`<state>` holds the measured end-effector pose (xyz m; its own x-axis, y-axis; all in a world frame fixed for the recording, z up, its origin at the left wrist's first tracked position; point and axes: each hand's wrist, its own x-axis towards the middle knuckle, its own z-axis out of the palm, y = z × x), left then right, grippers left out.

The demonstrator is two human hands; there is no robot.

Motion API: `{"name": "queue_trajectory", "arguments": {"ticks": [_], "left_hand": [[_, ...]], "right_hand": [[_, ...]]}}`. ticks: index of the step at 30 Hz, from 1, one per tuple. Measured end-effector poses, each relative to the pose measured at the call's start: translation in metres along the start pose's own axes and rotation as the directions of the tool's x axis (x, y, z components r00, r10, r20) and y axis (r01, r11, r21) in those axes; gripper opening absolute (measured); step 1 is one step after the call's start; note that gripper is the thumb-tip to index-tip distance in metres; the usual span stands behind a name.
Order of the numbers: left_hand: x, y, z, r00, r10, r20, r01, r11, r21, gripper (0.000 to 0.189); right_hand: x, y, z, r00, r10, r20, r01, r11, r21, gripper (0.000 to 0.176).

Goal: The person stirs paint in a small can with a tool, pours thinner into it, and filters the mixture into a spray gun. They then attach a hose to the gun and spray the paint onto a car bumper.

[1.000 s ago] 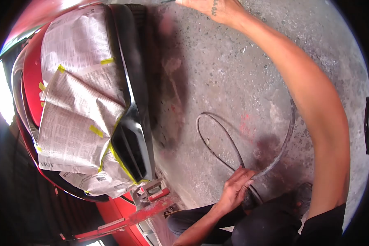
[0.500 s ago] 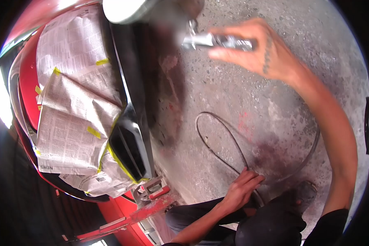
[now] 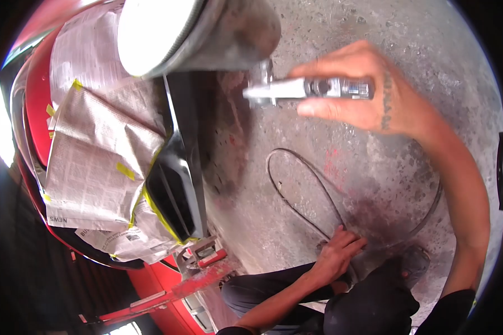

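My right hand (image 3: 394, 97) is wrapped round a metal spray gun (image 3: 296, 88), held out over the floor at the upper middle. The gun's big cup (image 3: 235, 36), pale-topped with a dull grey side, hides part of the masked car behind it. Low in the view, my left hand (image 3: 338, 254) has its fingers closed round a thin dark air hose (image 3: 297, 211), which loops across the floor. Left of the gun is a black and grey bumper panel (image 3: 190, 187), edged with yellow tape and newspaper sheets (image 3: 98, 162).
Red car bodywork (image 3: 36, 125) borders the newspaper at the left. A worn red metal stand (image 3: 179, 293) reaches under the bumper. Rough, stained concrete floor (image 3: 385, 184) spreads beneath my arms. My bent knees (image 3: 369, 307) are at the bottom.
My right hand has moved slightly down and right with the spray gun, and more of its cup now shows. My left hand has shifted slightly down and right, still on the hose.
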<state>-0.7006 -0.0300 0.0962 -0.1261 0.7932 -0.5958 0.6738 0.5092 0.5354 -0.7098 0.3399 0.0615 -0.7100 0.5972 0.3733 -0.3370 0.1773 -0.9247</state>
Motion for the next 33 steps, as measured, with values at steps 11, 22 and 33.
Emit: {"name": "queue_trajectory", "arguments": {"ticks": [11,22,33], "left_hand": [[-0.015,-0.015,0.025,1.000,-0.018,-0.003,0.018,0.998,-0.060,0.037],[-0.063,-0.035,0.032,0.996,-0.045,0.073,0.049,0.997,-0.062,0.040],[-0.082,-0.043,0.048,0.986,-0.138,0.096,0.149,0.982,-0.115,0.041]], "right_hand": [[0.011,0.001,0.061,0.997,-0.071,-0.041,0.072,0.997,0.020,0.038],[-0.053,0.069,0.163,0.975,-0.020,-0.223,0.050,0.990,0.131,0.034],[-0.057,0.057,0.240,1.000,0.003,-0.023,0.005,0.952,0.306,0.021]]}}
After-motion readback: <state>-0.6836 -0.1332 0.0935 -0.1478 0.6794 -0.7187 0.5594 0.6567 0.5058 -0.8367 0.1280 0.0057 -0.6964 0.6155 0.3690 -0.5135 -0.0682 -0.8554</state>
